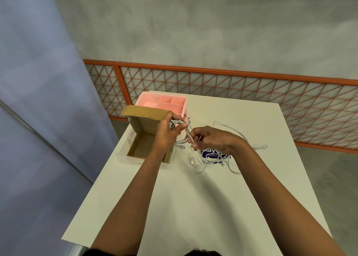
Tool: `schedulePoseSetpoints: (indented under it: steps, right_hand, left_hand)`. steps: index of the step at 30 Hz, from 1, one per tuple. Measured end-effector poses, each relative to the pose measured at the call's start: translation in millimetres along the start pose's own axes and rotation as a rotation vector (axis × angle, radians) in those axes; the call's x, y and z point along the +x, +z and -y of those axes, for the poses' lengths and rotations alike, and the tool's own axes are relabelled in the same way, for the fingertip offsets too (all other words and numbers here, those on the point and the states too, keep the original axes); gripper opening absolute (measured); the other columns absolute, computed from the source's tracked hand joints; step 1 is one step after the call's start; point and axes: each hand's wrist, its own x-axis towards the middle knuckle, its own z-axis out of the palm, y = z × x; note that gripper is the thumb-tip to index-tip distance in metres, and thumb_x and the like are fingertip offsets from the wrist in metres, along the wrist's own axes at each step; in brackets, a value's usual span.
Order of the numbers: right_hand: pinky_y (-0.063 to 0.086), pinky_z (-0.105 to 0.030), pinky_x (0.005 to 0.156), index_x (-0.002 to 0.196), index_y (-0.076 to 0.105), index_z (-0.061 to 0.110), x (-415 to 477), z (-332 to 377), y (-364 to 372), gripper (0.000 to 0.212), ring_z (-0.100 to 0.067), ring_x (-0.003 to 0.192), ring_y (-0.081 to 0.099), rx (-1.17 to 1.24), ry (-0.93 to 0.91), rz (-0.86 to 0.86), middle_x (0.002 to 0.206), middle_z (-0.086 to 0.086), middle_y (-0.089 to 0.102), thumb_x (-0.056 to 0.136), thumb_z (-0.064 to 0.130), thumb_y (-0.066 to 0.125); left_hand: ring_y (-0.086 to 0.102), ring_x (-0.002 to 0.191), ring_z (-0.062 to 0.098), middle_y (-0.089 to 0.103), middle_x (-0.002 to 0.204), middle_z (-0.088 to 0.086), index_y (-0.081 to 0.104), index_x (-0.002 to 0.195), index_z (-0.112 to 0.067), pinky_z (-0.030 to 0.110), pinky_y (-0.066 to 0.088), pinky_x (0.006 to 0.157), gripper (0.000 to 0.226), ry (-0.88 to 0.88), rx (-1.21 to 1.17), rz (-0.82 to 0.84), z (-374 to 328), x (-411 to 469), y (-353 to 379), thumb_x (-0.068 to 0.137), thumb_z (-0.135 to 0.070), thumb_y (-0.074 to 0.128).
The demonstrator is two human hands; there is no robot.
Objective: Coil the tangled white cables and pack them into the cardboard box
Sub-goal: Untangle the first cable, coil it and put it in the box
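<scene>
My left hand (167,131) grips a coil of white cable (179,125), fingers and thumb curled round its loops, just above the right edge of the open cardboard box (139,147). My right hand (210,139) pinches a strand of that same cable close beside the coil. A plug end (181,147) dangles below the coil. More tangled white cables (217,163) lie on the white table (193,197) under and right of my right hand, with a USB plug (192,162) at their left. The box's lid flap (143,113) stands up at the back.
A pink compartment organiser (164,102) stands behind the box at the table's far left. A purple and white label (213,155) lies under the tangle. An orange lattice railing (251,100) runs beyond the table. A blue-grey wall (38,100) is on the left.
</scene>
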Motion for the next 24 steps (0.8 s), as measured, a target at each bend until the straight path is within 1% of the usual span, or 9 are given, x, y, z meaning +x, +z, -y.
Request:
schedulePoseSetpoints:
  steps: [2, 6, 9, 11, 15, 18, 20, 22, 24]
  right_hand:
    - [0.040, -0.022, 0.070, 0.080, 0.058, 0.015, -2.4, 1.5, -2.0, 0.023, -0.017, 0.074, 0.048, -0.089, -0.018, 0.021, 0.070, 0.000, 0.050, 0.088, -0.007, 0.054]
    - [0.038, -0.011, 0.062, 0.076, 0.057, 0.017, -10.0, 7.0, -5.2, 0.024, -0.009, 0.067, 0.045, -0.182, -0.078, 0.045, 0.071, 0.001, 0.049, 0.087, -0.005, 0.058]
    - [0.040, -0.011, 0.067, 0.076, 0.057, 0.019, -15.1, 7.1, -7.1, 0.027, -0.009, 0.073, 0.047, -0.214, -0.150, 0.061, 0.074, -0.001, 0.052, 0.087, -0.005, 0.058]
    - [0.040, -0.012, 0.070, 0.078, 0.058, 0.018, -18.0, 6.6, -7.8, 0.025, -0.010, 0.075, 0.048, -0.219, -0.179, 0.067, 0.076, -0.002, 0.053, 0.088, -0.004, 0.058]
    - [0.039, -0.017, 0.068, 0.083, 0.058, 0.016, -20.3, 5.1, -8.8, 0.020, -0.009, 0.071, 0.045, -0.181, -0.190, 0.059, 0.077, 0.003, 0.053, 0.090, -0.003, 0.057]
    - [0.041, -0.016, 0.068, 0.085, 0.057, 0.012, -22.2, 6.0, -11.4, 0.020, -0.014, 0.074, 0.046, -0.098, -0.159, 0.076, 0.083, -0.006, 0.053, 0.090, -0.006, 0.054]
    - [0.045, -0.013, 0.067, 0.087, 0.058, 0.009, -23.6, 9.3, -11.0, 0.012, -0.012, 0.071, 0.051, -0.043, -0.152, 0.071, 0.084, -0.011, 0.054, 0.091, -0.002, 0.056]
    - [0.047, -0.013, 0.065, 0.088, 0.060, 0.005, -23.2, 11.4, -9.6, 0.006, -0.004, 0.067, 0.056, -0.013, -0.153, 0.042, 0.081, -0.007, 0.059, 0.093, 0.007, 0.057]
    - [0.047, -0.014, 0.065, 0.086, 0.061, 0.006, -22.5, 10.6, -9.2, 0.014, -0.001, 0.064, 0.056, -0.049, -0.164, 0.012, 0.080, -0.003, 0.062, 0.096, 0.012, 0.053]
  left_hand:
    - [0.061, 0.081, -0.003, 0.063, 0.086, -0.015, 0.057, 0.093, -0.011, 0.023, 0.052, 0.073, 0.019, 0.005, 0.035, 0.000, 0.3, 0.7, 1.3, 0.082, -0.010, 0.072]
    - [0.063, 0.088, 0.018, 0.064, 0.088, -0.003, 0.054, 0.093, -0.009, 0.035, 0.052, 0.078, 0.020, 0.075, 0.087, -0.052, 5.4, -3.2, 4.1, 0.082, -0.008, 0.071]
    - [0.063, 0.088, 0.021, 0.063, 0.091, 0.002, 0.051, 0.094, -0.010, 0.032, 0.053, 0.075, 0.020, 0.124, 0.106, -0.092, 6.7, -7.2, 4.3, 0.086, -0.015, 0.069]
    - [0.063, 0.087, 0.020, 0.063, 0.091, 0.002, 0.051, 0.094, -0.011, 0.029, 0.052, 0.074, 0.020, 0.135, 0.092, -0.102, 5.7, -7.8, 4.2, 0.086, -0.018, 0.068]
    - [0.061, 0.085, 0.010, 0.061, 0.088, -0.003, 0.051, 0.093, -0.012, 0.014, 0.050, 0.069, 0.020, 0.084, 0.043, -0.098, 6.2, -8.4, 2.8, 0.085, -0.011, 0.069]
    - [0.061, 0.086, 0.006, 0.061, 0.088, -0.007, 0.052, 0.092, -0.014, 0.017, 0.051, 0.071, 0.020, 0.076, 0.032, -0.086, 7.3, -8.4, 1.2, 0.084, -0.009, 0.070]
    - [0.061, 0.085, -0.002, 0.061, 0.090, -0.012, 0.055, 0.097, -0.013, 0.015, 0.051, 0.073, 0.020, 0.084, 0.034, -0.069, 8.4, -8.5, -0.1, 0.084, -0.010, 0.070]
    - [0.061, 0.086, -0.008, 0.062, 0.093, -0.017, 0.057, 0.106, -0.011, 0.015, 0.051, 0.075, 0.024, 0.101, 0.048, -0.054, 9.6, -10.0, -1.6, 0.085, -0.013, 0.069]
    - [0.061, 0.086, -0.008, 0.064, 0.094, -0.017, 0.060, 0.109, -0.011, 0.016, 0.051, 0.076, 0.026, 0.120, 0.068, -0.055, 11.9, -11.2, -4.4, 0.085, -0.014, 0.069]
